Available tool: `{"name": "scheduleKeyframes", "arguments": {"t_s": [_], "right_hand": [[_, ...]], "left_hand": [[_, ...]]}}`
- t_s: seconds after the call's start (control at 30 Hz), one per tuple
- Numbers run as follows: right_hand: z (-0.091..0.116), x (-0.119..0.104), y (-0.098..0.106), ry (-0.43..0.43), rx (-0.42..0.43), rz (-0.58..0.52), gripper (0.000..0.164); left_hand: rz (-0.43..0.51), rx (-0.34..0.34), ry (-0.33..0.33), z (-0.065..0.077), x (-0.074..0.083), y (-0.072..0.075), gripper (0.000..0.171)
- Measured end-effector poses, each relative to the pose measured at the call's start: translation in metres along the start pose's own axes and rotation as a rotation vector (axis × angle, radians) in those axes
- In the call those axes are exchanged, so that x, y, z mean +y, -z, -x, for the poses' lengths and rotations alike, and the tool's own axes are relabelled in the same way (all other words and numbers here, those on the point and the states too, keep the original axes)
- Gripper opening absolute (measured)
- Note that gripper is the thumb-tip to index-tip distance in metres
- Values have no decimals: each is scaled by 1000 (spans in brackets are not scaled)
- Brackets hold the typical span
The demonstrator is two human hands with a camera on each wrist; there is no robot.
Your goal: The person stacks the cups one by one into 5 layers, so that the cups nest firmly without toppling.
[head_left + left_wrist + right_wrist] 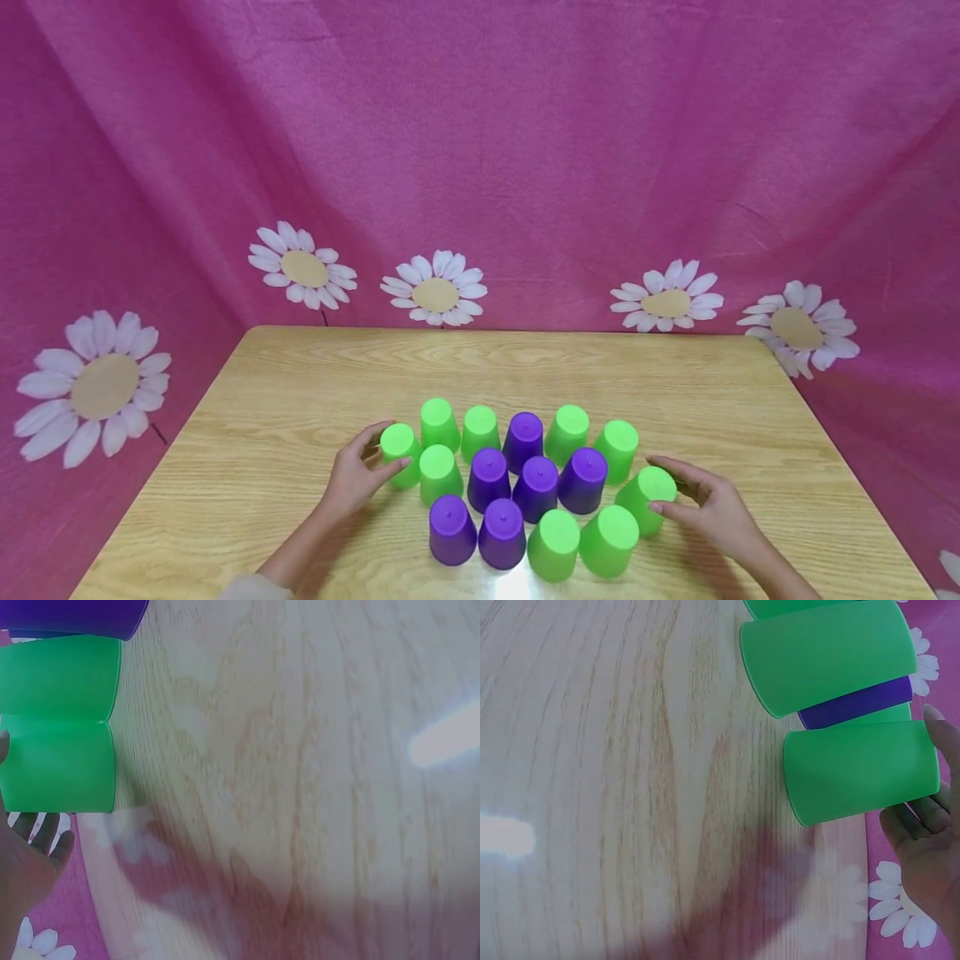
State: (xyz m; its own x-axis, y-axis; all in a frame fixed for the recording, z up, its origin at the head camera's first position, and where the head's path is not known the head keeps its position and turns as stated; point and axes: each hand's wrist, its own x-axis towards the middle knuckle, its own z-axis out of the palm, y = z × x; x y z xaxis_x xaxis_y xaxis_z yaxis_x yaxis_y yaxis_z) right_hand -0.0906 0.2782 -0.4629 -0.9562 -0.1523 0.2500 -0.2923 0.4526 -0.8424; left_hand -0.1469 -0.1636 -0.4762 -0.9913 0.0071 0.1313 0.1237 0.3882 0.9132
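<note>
Several green and purple plastic cups stand upside down on a wooden table [315, 400], grouped close together. My left hand [356, 475] is at the group's left end, around a green cup [401, 467], thumb in front and fingers behind. In the left wrist view the thumb touches that cup [56, 769], with some fingers spread below it. At the right end my right hand [716, 508] holds another green cup [641, 504], which leans slightly outward. Its thumb lies on the cup's front; in the right wrist view the fingers pass beneath the cup [862, 772].
Purple cups [540, 492] fill the middle of the group, and two more purple cups [452, 533] stand at the front left. Green cups [555, 550] stand front right and along the back. A pink cloth [525, 167] with daisies hangs behind the table.
</note>
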Motion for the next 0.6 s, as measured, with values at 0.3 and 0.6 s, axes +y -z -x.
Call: {"name": "scheduleKeyframes", "arguments": {"t_s": [0.3, 0.6], "right_hand": [[2, 1, -3, -7, 25, -17, 47], [4, 1, -4, -18, 39, -21, 50]], "left_hand": [[3, 6, -2, 0, 1, 0, 52], [23, 5, 31, -5, 5, 5, 52]]}}
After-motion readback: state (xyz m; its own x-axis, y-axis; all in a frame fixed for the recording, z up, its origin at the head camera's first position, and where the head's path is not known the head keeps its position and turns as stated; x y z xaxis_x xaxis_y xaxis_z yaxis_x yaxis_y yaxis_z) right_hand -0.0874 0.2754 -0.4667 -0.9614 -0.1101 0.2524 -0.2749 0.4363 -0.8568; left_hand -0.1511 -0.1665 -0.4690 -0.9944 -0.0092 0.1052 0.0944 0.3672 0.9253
